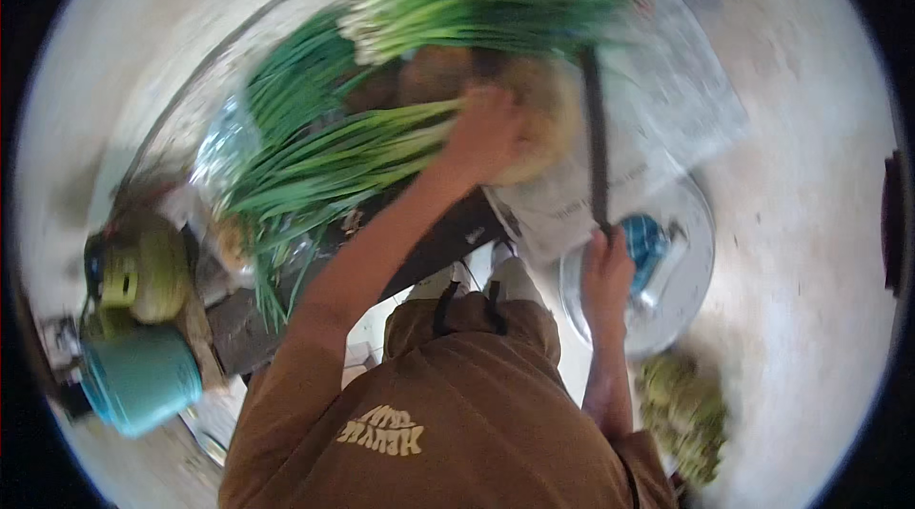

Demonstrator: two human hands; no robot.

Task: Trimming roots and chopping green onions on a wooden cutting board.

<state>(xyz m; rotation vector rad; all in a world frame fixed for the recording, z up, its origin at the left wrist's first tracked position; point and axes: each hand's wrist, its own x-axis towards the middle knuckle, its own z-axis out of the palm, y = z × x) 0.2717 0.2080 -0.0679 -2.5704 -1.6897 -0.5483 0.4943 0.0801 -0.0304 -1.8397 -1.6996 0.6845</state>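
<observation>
My left hand (490, 126) is closed around the root end of a bunch of green onions (343, 151), over a round wooden chopping board (554, 126). The long leaves trail off to the left and droop over the near edge of the dark table (457, 230). In my right hand (607, 269) is the handle of a long dark-bladed knife (595, 144). Its blade points away from me, right of the board, and its far end reaches a big pile of green onions (493, 1). Motion blur hides the fine detail of my left fingers.
More green onions (293, 80) lie at the left by clear plastic (229, 137). White sheeting (686, 94) spreads at the right. Below it is a round metal tray (686, 302) with a blue item (643, 244). Leafy greens (683, 416) sit lower right, a teal bucket (143, 380) lower left.
</observation>
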